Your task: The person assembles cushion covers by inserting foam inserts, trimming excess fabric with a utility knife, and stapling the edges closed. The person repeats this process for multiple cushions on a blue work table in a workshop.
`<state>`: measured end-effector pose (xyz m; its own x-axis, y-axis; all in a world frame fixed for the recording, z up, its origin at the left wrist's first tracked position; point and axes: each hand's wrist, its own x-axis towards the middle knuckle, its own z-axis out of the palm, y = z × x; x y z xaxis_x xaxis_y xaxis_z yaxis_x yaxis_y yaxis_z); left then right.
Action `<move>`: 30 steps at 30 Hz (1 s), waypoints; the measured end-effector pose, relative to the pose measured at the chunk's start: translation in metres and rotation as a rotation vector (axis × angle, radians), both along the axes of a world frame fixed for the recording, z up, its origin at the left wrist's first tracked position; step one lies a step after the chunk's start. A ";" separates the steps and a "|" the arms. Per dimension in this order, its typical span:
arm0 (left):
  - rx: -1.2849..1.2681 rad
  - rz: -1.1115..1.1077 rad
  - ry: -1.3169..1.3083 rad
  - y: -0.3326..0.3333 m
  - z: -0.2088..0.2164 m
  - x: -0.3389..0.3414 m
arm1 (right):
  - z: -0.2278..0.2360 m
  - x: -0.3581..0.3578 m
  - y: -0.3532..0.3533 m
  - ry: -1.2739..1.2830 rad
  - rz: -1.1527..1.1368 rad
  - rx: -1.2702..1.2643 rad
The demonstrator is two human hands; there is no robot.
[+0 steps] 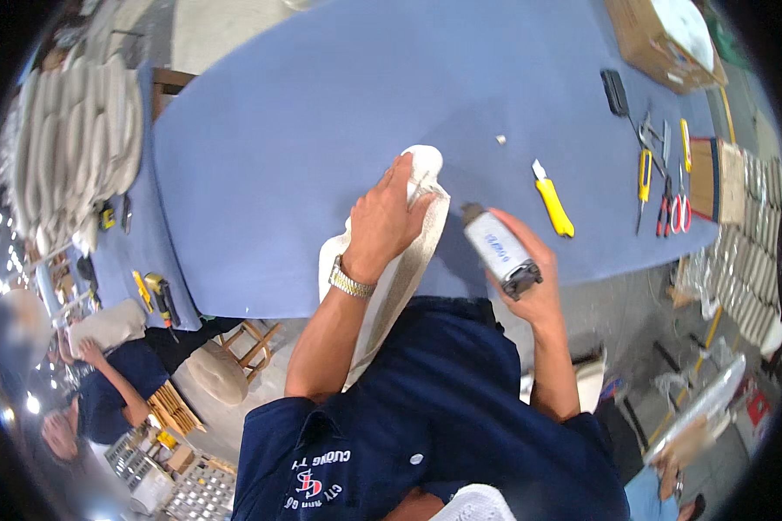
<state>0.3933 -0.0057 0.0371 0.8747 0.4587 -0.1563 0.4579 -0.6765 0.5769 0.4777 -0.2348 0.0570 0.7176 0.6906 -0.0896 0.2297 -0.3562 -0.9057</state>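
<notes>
My left hand lies flat on a long cream upholstered piece, its fingers stretched toward the rounded far end. That piece rests partly on the blue-covered table and reaches back over the near edge to my body. Just right of it, my right hand is wrapped round what looks like a staple gun with a pale grey body and dark ends. The gun's dark tip points toward the cream piece, with a gap between them. Most of the gun's grip is hidden by my fingers.
A yellow utility knife lies right of the gun. Farther right are a yellow screwdriver, pliers, red-handled scissors and a cardboard box. Padded pieces are stacked at left. Another person works at lower left.
</notes>
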 end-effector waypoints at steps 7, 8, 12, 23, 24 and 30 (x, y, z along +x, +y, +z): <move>0.072 0.268 -0.050 0.062 0.006 0.029 | -0.084 0.011 -0.005 -0.155 -0.028 -0.344; 0.075 0.304 -0.057 0.070 0.003 0.032 | -0.095 0.016 -0.012 -0.175 0.054 -0.338; 0.012 0.451 -0.148 0.082 0.005 0.042 | -0.142 0.074 -0.046 -0.457 -0.138 -0.488; -0.258 0.639 -0.772 0.053 -0.004 0.015 | -0.167 0.100 -0.054 -0.391 -0.394 -0.556; -0.267 0.653 -0.822 0.049 -0.004 0.010 | -0.158 0.098 -0.045 -0.289 -0.425 -0.429; -0.401 0.451 -0.749 0.030 0.023 -0.007 | -0.004 0.046 0.109 0.005 -0.236 0.316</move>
